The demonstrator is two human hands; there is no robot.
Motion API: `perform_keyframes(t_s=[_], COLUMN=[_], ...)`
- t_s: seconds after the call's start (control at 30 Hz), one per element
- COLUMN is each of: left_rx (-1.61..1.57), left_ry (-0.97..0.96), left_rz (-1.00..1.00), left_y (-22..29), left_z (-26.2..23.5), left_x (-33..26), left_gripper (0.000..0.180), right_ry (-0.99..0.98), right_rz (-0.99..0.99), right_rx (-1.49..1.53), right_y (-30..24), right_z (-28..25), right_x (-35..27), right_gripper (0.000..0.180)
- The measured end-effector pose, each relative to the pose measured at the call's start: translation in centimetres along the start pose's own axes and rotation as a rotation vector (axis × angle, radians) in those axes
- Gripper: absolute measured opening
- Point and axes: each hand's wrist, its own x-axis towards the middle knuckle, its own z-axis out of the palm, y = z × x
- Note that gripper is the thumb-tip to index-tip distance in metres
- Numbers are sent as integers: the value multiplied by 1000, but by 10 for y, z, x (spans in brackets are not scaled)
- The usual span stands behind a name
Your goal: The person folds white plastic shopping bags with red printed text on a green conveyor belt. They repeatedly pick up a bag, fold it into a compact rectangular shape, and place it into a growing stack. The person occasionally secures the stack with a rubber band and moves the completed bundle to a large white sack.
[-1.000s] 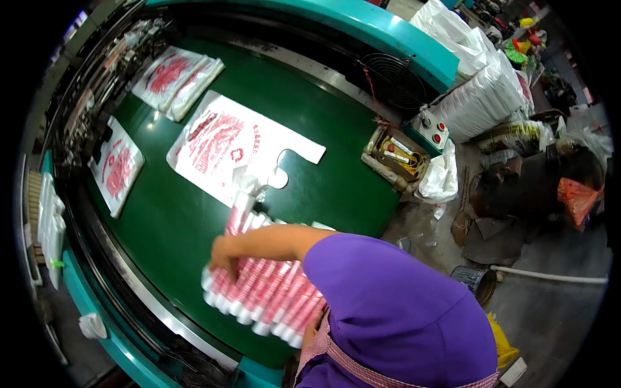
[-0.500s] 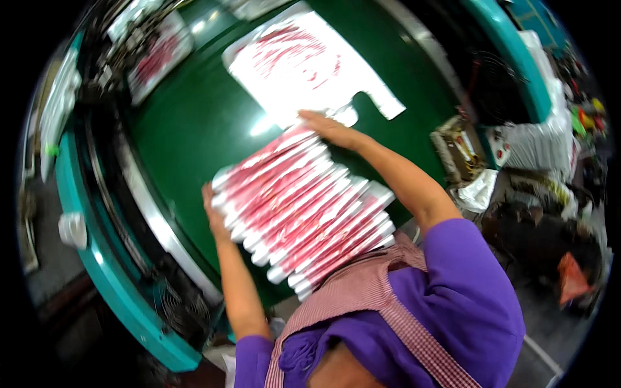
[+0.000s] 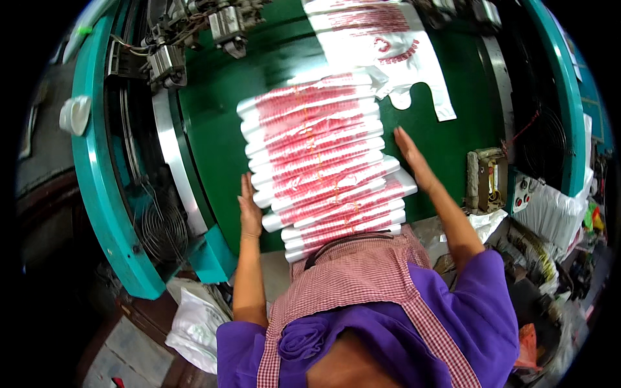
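Several folded white plastic bags with red print lie in an overlapping row, from the middle of the green table up to my apron. My left hand is at the row's left side, fingers stretched out along the bag ends. To the right of the row my right hand is open, with a gap between its fingers and the bags. Beyond it a flat white vest-type plastic bag with red print lies on the green table, its handle toward me.
Metal machine parts overhang the far side. Teal machine frames run along left and right. A small open box sits at the right edge beside a control panel with buttons. White plastic sacking lies low at left.
My right hand has come away from the far end of the folded bags to their right side. The view has turned, so the row now appears more upright.
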Motion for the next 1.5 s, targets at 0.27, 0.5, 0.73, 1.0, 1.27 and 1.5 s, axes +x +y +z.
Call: perform_keyframes(t_s=[0.27,0.5,0.73,1.0,1.27,1.5], left_rx=[-352,-429,88,-309,-249,547], left_ry=[77,289,398,426,140,-45], left_rz=[-143,-113,-598,-428,-362,-239], left_y=[-24,-44,-135,-117,-19,13], left_z=[14,39,34,119,68,57], left_x=[-57,-114,-288,-208,-126,-105], left_gripper=[67,72,38,35,50,88], right_ry=[-8,107,-19,-995,-443,-152], right_rz=[-12,-143,-607,-152,-43,114], right_rx=[4,-355,-1016,-1179,-886,-831], right_y=[9,8,-89,-102,-70,-33], right_z=[57,56,97,172,48,35], right_x=[-22,-17,198,207,117,-18], right_gripper=[91,74,85,118,108,125])
